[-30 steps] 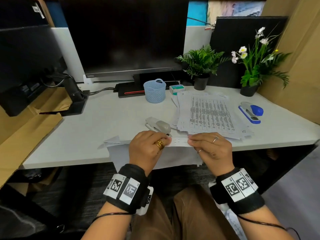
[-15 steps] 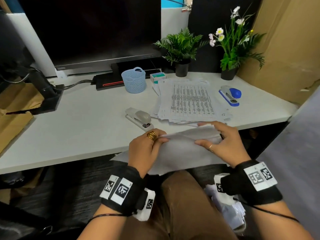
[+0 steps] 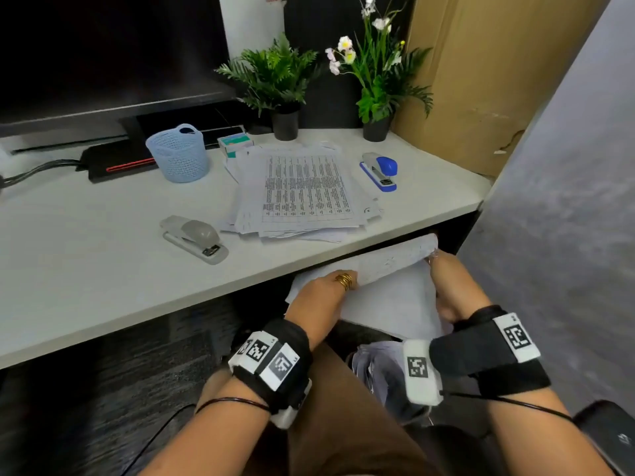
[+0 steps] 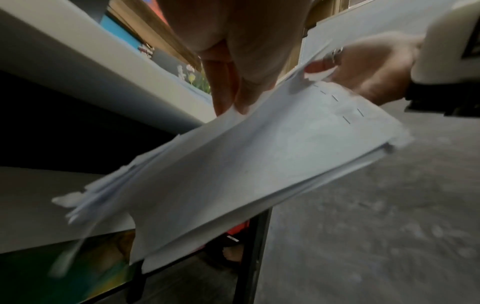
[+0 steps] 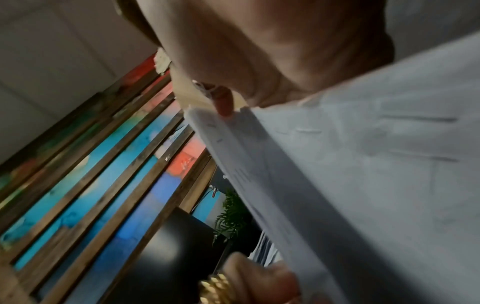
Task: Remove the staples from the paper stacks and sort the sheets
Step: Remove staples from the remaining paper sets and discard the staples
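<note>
Both hands grip the stapled paper stack [image 3: 388, 290] just below the near desk [image 3: 103, 269] edge: left hand [image 3: 323, 297] pinching its left side, right hand [image 3: 450, 286] clasping the right corner. Thin metal staples [image 4: 335, 98] line that soft white edge.

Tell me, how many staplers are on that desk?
2. A grey stapler lies left of the paper pile; a blue stapler lies right of it, near the flowering plant. Others may be hidden.

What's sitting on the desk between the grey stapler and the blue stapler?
The loose pile of printed sheets lies between the grey stapler and the blue stapler, as the head view shows.
</note>
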The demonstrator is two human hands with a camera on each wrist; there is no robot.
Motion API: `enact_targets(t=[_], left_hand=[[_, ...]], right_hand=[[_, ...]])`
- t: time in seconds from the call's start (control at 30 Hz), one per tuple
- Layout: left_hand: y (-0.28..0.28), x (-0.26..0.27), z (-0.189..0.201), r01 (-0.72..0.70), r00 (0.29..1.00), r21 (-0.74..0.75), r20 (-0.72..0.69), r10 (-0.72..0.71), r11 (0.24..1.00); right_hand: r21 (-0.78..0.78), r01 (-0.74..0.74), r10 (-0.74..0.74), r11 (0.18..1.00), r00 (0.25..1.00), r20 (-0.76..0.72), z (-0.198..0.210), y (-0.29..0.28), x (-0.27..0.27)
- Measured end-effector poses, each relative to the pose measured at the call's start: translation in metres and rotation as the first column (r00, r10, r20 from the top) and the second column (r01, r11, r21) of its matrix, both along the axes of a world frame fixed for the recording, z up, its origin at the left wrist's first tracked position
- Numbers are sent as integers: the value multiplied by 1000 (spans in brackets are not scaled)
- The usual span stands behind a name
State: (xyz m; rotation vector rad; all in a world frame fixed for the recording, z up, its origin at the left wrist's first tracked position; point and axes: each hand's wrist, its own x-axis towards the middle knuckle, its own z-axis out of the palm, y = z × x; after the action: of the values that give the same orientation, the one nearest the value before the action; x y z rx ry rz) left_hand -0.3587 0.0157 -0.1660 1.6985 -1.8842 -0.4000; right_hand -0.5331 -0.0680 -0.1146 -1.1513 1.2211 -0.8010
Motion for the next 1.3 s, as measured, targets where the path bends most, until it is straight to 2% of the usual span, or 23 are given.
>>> enact_targets(t=[0.03, 0.1, 0.17, 0.2, 0.27, 0.33, 0.4, 0.47, 0.57, 0.63, 0.67, 0.73, 0.8, 0.87, 0.93, 1.03, 1.3], left_hand=[[-4, -6, -3, 3, 1000, -4, -9, -3, 1000], [-8, -16, -6, 18, 1000, -2, 9, -18, 1000], [-14, -22, -12, 66, 995, 11, 70, -67, 998], [-18, -25, -18, 98, 989, 42, 108, -103, 994], [-26, -28, -24, 144, 979, 117, 129, -159, 983], [-36, -29, -28, 185, 955, 187, 198, -221, 965], [-47, -23, -23, 189, 946, 129, 243, -216, 973], [-55, -19, -11, 197, 961, -88, 217, -174, 977], [-73, -19, 2, 144, 983, -443, 170, -75, 885], [-88, -20, 10, 96, 972, -563, 232, 46, 821], [-97, -19, 13, 63, 954, -576, 274, 120, 815], [-113, -16, 18, -43, 894, -509, 365, 261, 860], [-122, -12, 20, -196, 869, -278, 395, 298, 940], [-131, -8, 14, -293, 865, -34, 416, 280, 956], [-137, -6, 6, -311, 852, 37, 453, 262, 950], [-141, -6, 3, -307, 840, 8, 473, 267, 952], [-144, -9, 0, -327, 793, -22, 538, 287, 945]], right_hand=[[107, -20, 6, 994, 992, 125, 3, 2, -1], [198, -98, 24, 975, 938, 346, 9, 5, -6], [197, -98, 18, 975, 929, 371, 8, 4, -13], [167, -101, 46, 981, 951, 305, 5, 3, -17], [42, -113, 113, 993, 993, 18, -5, 1, -23], [-134, -95, 49, 986, 947, -316, -21, -5, -37], [-252, -142, -12, 957, 852, -524, -31, -9, -50], [-271, -204, -43, 941, 720, -692, -38, -11, -58], [-233, -305, -55, 923, 495, -867, -54, -13, -57], [-171, -391, -12, 904, 377, -926, -68, -14, -53], [-123, -424, 22, 897, 321, -947, -76, -16, -52], [-31, -459, 92, 888, 244, -965, -91, -22, -49], [43, -468, 154, 883, 201, -968, -105, -28, -45], [108, -471, 204, 876, 157, -966, -123, -36, -40], [159, -473, 251, 867, 137, -958, -143, -46, -33], [190, -481, 293, 856, 148, -945, -170, -62, -25], [298, -481, 463, 824, 270, -844, -255, -74, -8]])
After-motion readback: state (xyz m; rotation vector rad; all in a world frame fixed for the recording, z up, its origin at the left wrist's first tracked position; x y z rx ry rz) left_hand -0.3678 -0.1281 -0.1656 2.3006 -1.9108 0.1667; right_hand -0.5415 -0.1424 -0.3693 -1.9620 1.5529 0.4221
